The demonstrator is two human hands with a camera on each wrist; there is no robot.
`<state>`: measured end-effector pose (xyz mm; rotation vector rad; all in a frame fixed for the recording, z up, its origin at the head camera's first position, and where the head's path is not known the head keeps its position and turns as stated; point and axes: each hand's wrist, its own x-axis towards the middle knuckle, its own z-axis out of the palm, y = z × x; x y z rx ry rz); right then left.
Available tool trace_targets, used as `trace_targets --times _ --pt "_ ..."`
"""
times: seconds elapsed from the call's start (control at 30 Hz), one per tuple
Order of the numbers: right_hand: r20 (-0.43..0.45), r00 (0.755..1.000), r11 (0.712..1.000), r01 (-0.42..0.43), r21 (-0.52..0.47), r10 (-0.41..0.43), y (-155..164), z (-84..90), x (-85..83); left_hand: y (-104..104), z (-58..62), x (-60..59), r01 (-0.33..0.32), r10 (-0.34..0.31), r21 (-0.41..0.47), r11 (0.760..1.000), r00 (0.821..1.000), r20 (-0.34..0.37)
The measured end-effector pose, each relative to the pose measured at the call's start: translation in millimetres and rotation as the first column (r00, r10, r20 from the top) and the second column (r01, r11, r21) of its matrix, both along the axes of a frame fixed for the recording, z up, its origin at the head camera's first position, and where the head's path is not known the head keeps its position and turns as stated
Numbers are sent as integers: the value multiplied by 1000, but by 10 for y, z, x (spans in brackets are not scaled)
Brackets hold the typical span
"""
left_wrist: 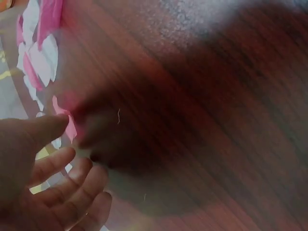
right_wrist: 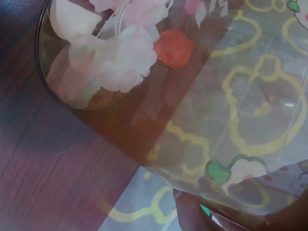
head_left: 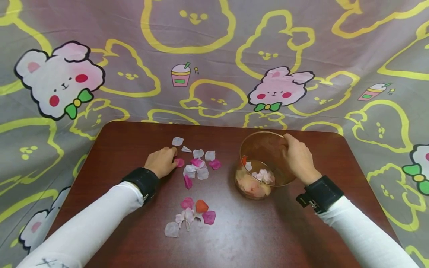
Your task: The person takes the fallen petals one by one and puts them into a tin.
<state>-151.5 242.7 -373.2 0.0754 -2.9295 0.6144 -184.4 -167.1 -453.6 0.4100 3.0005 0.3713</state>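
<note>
My right hand [head_left: 299,158] grips the gold rim of a clear amber glass bowl [head_left: 244,149] that leans on the table. Inside it lie white petals, a pale pink blossom [head_left: 264,175] and an orange petal [right_wrist: 174,48]. Over at the left, my left hand [head_left: 161,162] is low at the table beside a pink petal [head_left: 179,162]. In the left wrist view the thumb tip overlaps this pink petal [left_wrist: 70,126], while the other fingers are loosely bent and apart from the thumb. White and magenta petals [head_left: 202,173] are scattered just right of that hand.
Nearer the front lies a second group: a pale blossom [head_left: 188,216], an orange petal [head_left: 202,206], and pink and white petals. All stand on a dark red-brown wooden table [head_left: 234,238]. A cartoon-printed cloth [head_left: 214,67] hangs behind and at both sides.
</note>
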Motion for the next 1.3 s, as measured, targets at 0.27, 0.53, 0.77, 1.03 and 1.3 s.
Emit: trace_targets --times 0.27,0.53,0.77,1.03,1.3 --pt "-11 1000 1000 -5 -10 4 0 -9 -2 13 -24 20 -5 6 -12 1000 1000 12" --pt "-6 1000 1000 -3 -9 3 12 -23 -16 14 -14 32 8 -8 -4 1000 1000 14" --pt "-1 1000 1000 -9 -13 9 7 -17 -8 2 108 -8 4 -3 21 1000 1000 -30" --pt "-4 1000 1000 -5 -3 5 10 -11 -18 80 367 -159 -14 21 75 997 995 -99" --pt "-2 1000 1000 -4 1 4 13 -11 -22 386 759 -245 2 17 144 990 991 -133"
